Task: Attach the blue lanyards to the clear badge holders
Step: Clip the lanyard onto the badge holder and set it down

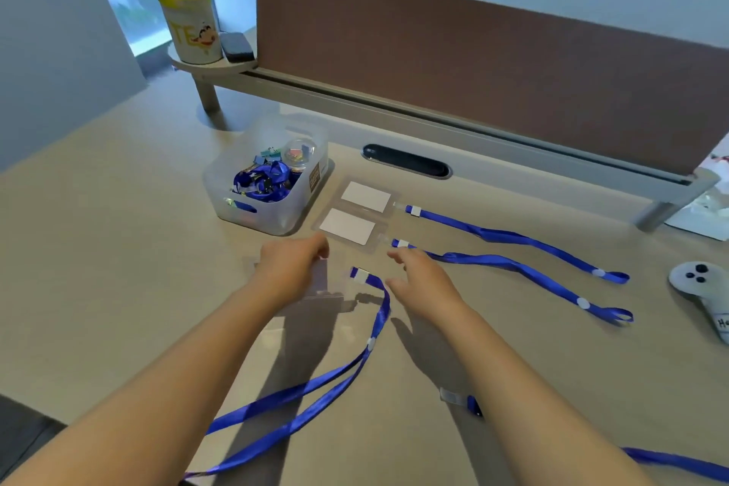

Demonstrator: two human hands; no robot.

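Two clear badge holders with white cards, one (366,196) behind the other (347,226), lie mid-desk, each joined to a blue lanyard: the far lanyard (513,237) and the near lanyard (509,262). My left hand (290,268) is shut on an empty clear badge holder (319,278), held just above the desk. A loose blue lanyard (378,312) has its clip end right beside that holder. My right hand (422,276) hovers open over the desk, just right of that clip. Another lanyard's clip (453,395) lies by my right forearm.
A translucent bin (268,217) with blue lanyards and binder clips stands left of the badges. A brown partition (473,71) closes the back. A white controller (698,284) lies at the right edge. A yellow canister (189,20) stands on a raised shelf.
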